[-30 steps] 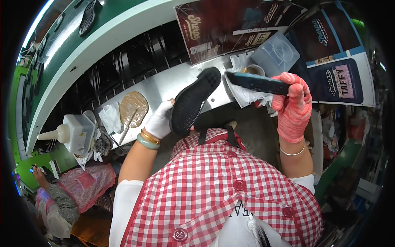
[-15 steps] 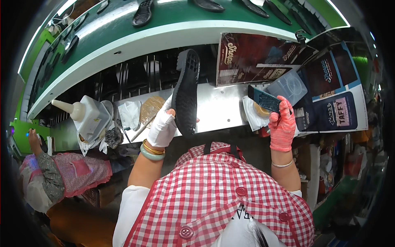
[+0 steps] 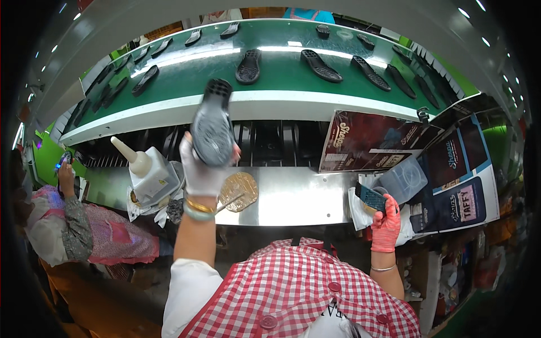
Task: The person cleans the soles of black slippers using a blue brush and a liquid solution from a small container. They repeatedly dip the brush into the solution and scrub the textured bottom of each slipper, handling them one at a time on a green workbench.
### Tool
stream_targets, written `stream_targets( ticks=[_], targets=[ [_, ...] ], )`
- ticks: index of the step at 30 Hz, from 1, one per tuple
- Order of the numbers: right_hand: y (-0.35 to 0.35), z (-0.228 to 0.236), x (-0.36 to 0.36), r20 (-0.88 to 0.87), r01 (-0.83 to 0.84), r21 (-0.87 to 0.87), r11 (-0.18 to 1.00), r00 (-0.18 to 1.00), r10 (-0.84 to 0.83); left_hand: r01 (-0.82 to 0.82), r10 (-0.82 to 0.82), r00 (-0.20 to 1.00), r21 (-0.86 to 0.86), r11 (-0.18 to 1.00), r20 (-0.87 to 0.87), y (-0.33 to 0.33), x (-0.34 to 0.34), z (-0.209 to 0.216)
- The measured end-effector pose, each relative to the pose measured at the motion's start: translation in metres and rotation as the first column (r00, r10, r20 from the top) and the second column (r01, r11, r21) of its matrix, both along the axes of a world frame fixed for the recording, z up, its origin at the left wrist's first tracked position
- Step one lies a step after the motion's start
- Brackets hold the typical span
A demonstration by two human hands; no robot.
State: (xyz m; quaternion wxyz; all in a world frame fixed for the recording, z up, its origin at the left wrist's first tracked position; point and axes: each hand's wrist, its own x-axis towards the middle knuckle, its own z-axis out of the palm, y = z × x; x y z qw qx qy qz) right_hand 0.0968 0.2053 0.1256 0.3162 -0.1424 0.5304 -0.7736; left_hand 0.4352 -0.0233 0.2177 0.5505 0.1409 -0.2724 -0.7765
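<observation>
My left hand (image 3: 204,176), in a white glove with bare fingertips, grips a black shoe sole (image 3: 213,130) raised above the metal bench. The sole's open-grid heel points away from me, toward the green conveyor belt. In a pinkish-red glove, my right hand (image 3: 386,226) is closed on a small blue-and-black block (image 3: 372,198) with a gridded or bristly face; I cannot tell its exact kind. That block is over white cloth or paper (image 3: 358,213) at the bench's right end, beside a clear plastic tub (image 3: 403,179).
Several black soles lie on the green belt (image 3: 282,76) behind its white rail (image 3: 270,106). On the bench (image 3: 298,197) are a white nozzle bottle (image 3: 151,173) and a brown round disc (image 3: 239,191) with a thin stick. Printed cardboard (image 3: 372,141) stands right. Another person (image 3: 107,231) is left.
My left hand has carried the sole forward and left, toward the belt. My right hand still holds the block. The view has tilted up, so more of the belt shows.
</observation>
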Motion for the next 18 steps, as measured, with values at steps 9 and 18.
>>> stream_targets(
  ticks=[9,18],
  targets=[
    [-0.012,0.002,0.009,0.082,0.045,-0.010,0.999,0.996,-0.044,-0.294,0.284,0.923,-0.002,0.956,0.260,-0.177,0.019,-0.029],
    [0.005,-0.017,-0.004,0.098,0.168,0.061,0.984,0.980,-0.174,0.009,0.590,-0.755,-0.896,0.444,0.285,-0.306,0.216,-0.021]
  ],
)
